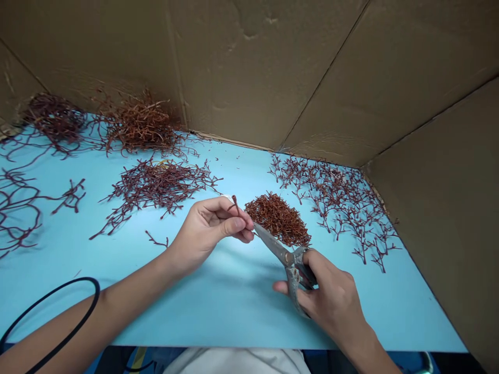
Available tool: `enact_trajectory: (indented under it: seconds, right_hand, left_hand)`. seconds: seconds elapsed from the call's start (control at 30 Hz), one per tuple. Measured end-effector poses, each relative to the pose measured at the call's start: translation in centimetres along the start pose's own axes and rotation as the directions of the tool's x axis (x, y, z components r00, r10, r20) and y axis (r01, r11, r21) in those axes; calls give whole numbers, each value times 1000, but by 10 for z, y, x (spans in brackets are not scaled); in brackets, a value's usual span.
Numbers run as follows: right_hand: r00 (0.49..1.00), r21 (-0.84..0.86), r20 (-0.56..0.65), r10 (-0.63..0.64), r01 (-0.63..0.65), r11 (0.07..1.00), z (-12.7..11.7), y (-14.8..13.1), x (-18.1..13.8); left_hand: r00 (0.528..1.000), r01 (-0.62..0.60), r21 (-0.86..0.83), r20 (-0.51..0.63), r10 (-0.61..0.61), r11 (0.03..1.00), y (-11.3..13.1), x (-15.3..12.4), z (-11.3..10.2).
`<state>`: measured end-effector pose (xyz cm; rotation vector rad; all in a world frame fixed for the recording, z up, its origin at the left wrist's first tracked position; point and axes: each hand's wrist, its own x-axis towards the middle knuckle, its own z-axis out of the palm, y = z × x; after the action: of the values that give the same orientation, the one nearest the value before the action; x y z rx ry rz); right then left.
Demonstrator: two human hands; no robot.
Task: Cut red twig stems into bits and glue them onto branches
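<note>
My left hand [218, 226] pinches a small brown twig-like stem [235, 203] between thumb and fingers, its forked tip poking up above them. Grey, worn scissors [277, 246] are in my right hand [335, 298], with thumb and fingers through the handles. The blades look nearly closed, and their points touch or almost touch the fingertips of my left hand, where a bit of stem shows. Just behind the blades lies a heap of short brown clippings [278, 218]. One small branched piece [156, 240] rests on the blue tabletop [218, 306] beside my left wrist.
Branched brown stems [156, 184] are piled behind my left hand. Farther back are a reddish-brown tangle [140, 124] and a darker bundle [54, 119]. Small forked pieces [339, 197] spread along the right. Cardboard walls [249, 67] enclose the table. A black cable [95, 293] loops over my left forearm.
</note>
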<state>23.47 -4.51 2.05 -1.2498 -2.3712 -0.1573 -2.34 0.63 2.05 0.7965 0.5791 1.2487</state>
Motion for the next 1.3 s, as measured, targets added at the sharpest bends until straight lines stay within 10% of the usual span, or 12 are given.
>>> enact_trajectory:
  seconds: [1.3]
  right_hand:
    - [999, -153, -12, -30, 28, 988, 4, -7, 1]
  left_hand:
    - [995, -88, 17, -39, 89, 996, -5, -3, 0]
